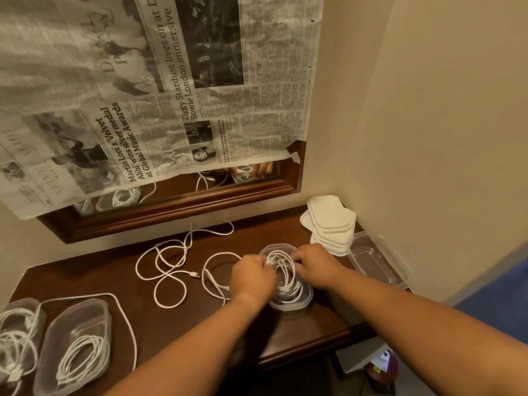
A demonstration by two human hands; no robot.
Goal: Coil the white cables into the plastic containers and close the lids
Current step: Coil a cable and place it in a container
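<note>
Nearest, at the left edge: two clear rectangular plastic tubs (pixel 94 307), each with a coiled white cable inside, no lids on. Mid-table, both hands busy in a third clear plastic tub (pixel 297 305): left hand (pixel 253 274) curled tight round the left strands of the white cable coil (pixel 285 277), right hand (pixel 314 267) pinching the opposite side, fingers bent. Best to press the loops flat below the rim and feed in the trailing tail (pixel 217 281) at left. Farther back, a loose tangled white cable (pixel 168 261); far right, stacked white lids (pixel 331 221) beside an empty clear tub (pixel 377 261).

Your feed's dim, warm-toned: newspaper (pixel 160 90) sharp at its headlines, smeared toward its left edge; wall (pixel 428 110) right of it bows.
</note>
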